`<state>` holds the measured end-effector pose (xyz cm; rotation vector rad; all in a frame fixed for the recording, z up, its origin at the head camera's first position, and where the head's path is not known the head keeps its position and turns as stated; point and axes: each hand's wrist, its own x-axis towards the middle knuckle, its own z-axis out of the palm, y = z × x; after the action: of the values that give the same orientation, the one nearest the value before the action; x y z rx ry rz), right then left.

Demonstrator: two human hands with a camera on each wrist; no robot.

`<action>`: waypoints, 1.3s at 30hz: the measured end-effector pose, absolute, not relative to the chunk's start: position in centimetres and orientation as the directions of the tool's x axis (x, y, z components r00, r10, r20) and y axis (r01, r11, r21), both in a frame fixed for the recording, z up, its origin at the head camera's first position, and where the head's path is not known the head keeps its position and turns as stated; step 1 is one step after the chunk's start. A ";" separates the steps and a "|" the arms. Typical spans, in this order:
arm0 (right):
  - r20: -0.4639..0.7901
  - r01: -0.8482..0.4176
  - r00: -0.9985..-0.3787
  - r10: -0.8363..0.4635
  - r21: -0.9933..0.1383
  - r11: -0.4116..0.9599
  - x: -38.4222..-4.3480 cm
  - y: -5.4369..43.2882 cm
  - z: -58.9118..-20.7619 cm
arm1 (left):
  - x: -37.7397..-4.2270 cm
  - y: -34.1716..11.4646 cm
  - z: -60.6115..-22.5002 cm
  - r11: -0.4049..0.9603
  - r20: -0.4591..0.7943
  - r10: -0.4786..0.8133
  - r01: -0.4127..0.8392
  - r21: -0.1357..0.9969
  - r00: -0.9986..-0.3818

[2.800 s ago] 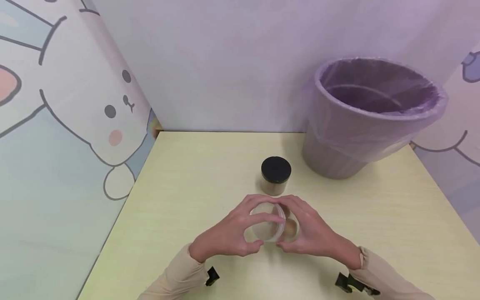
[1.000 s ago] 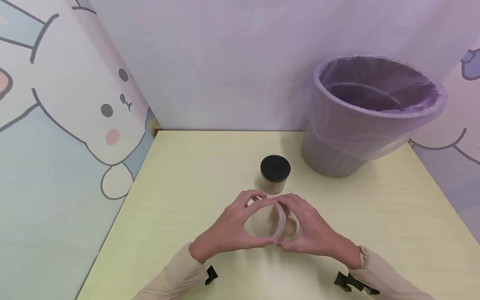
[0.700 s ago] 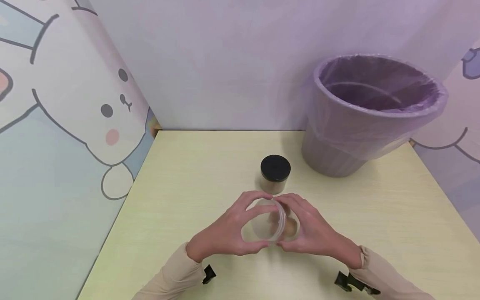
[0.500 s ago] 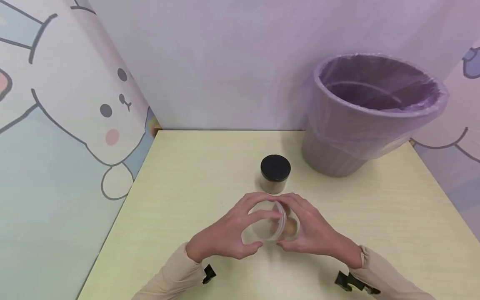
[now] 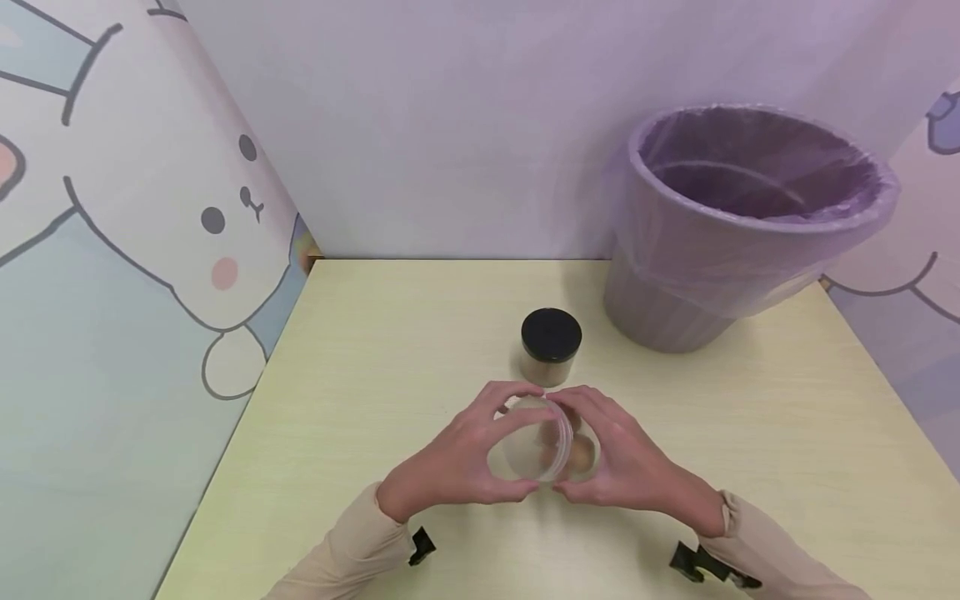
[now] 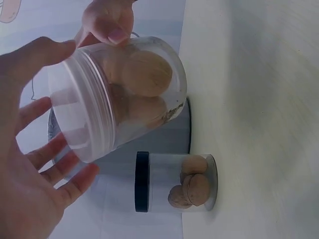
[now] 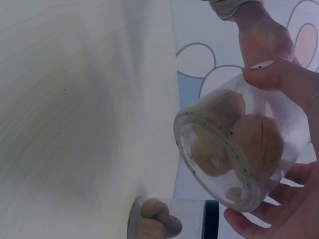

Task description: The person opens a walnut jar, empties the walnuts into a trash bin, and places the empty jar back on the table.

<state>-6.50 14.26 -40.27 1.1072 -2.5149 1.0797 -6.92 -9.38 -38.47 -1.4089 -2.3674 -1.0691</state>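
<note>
A clear jar [image 6: 133, 132] with several walnuts [image 6: 147, 73] inside is held tilted above the table, its translucent lid [image 6: 75, 117] towards the left. My right hand [image 5: 630, 462] grips the jar's body, thumb on the near side and fingers on the far side. Around the lid's rim curl the thumb and fingers of my left hand [image 5: 465, 454]. In the right wrist view the jar's base [image 7: 219, 164] faces the camera. Whether the lid is fully seated cannot be told.
Just beyond my hands, a second clear jar [image 5: 546, 371] with a black lid [image 5: 551, 335] stands upright, walnuts in it. A lined bin [image 5: 675, 283] stands at the table's back right. Walls border the pale table [image 5: 390, 350].
My left hand's fingers and thumb have shifted back and forth around the lid, loosening and regripping. My right hand and the jar have stayed nearly still.
</note>
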 end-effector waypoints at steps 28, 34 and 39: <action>0.429 -0.708 -0.697 -0.574 -0.539 0.457 -6.9 14.2 -40.1 | -7.2 -9.8 -38.0 0.215 0.503 0.773 0.905 0.366 -0.387; 0.418 -0.701 -0.703 -0.575 -0.544 0.461 -6.7 14.4 -40.2 | -7.3 -9.4 -38.4 0.274 0.512 0.720 0.870 0.410 -0.469; 0.410 -0.698 -0.704 -0.580 -0.547 0.461 -6.7 14.6 -40.2 | -7.3 -9.2 -38.9 0.356 0.515 0.641 0.815 0.457 -0.569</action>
<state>-6.68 14.56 -40.21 1.1213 -2.5401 1.0694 -7.27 -9.23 -38.93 -1.3034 -2.3723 -1.0183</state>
